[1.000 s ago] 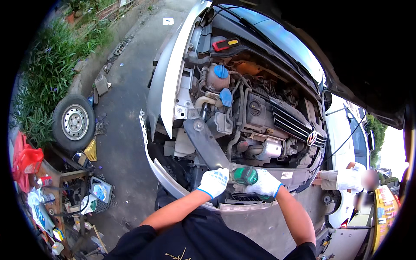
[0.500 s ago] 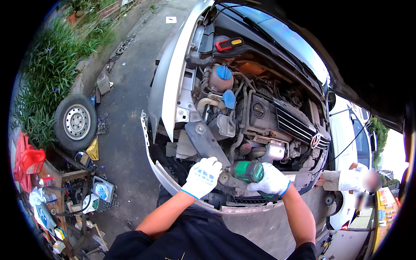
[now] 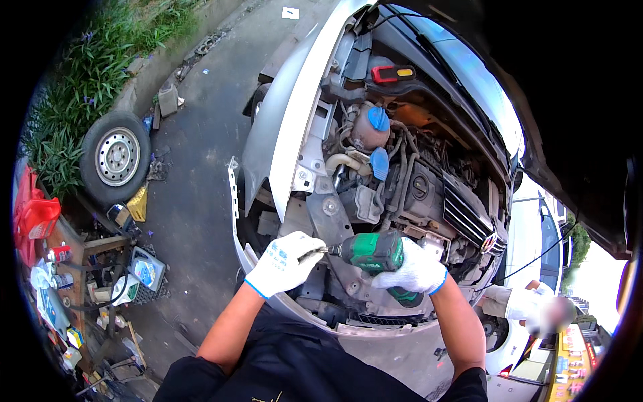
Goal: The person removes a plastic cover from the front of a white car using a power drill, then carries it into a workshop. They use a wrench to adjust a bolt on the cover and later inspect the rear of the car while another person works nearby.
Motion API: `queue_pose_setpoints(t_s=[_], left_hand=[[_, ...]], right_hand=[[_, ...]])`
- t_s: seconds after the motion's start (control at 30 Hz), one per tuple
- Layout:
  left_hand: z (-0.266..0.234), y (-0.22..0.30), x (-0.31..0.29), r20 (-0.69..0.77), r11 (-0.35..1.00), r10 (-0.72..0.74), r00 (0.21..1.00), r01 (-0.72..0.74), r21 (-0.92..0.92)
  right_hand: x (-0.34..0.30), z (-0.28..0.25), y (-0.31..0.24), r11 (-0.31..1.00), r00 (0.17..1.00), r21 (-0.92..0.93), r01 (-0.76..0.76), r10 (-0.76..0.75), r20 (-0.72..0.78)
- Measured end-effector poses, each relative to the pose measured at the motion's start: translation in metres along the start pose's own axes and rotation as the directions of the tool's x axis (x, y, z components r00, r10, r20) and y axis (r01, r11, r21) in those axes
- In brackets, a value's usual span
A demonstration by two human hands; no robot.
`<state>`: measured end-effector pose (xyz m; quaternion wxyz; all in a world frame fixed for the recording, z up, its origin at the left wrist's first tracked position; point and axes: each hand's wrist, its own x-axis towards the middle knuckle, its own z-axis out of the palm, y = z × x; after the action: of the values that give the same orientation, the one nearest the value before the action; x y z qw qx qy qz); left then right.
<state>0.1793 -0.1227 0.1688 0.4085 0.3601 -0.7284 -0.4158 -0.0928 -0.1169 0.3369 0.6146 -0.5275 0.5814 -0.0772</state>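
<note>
The right hand [image 3: 416, 266] is gripping the green power driver [image 3: 368, 252], its bit [image 3: 331, 249] pointing toward nine o'clock over the engine bay [image 3: 311, 161]; the left hand [image 3: 284, 263] is pinching the bit's tip between its fingers. If the driver is starting accidentally, it could be snagging the glove [image 3: 273, 273].

The white-gloved right hand [image 3: 416, 269] holds a green-and-black power drill [image 3: 372, 252]; the white-gloved left hand [image 3: 284, 263] pinches at the drill's thin metal tip [image 3: 330, 250], near a silver car [image 3: 276, 144].
</note>
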Motion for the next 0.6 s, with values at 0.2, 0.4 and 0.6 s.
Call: queue_pose_setpoints(t_s=[0.2, 0.4, 0.6], left_hand=[[0.015, -0.026, 0.0, -0.067, 0.967, -0.196, 0.978, 0.181, -0.18], [0.055, -0.077, -0.013, 0.331, 0.024, -0.613, 0.718, 0.435, -0.9], [0.102, -0.129, 0.018, 0.569, -0.357, -0.644, 0.511, 0.457, -0.814]], right_hand=[[0.005, -0.009, -0.008, 0.981, 0.999, 0.194, -0.022, 0.027, -0.02], [0.028, -0.02, -0.01, 0.991, 0.986, 0.135, -0.005, 0.028, -0.166], [0.064, -0.034, 0.007, 0.976, 0.948, -0.026, -0.216, 0.204, -0.244]])
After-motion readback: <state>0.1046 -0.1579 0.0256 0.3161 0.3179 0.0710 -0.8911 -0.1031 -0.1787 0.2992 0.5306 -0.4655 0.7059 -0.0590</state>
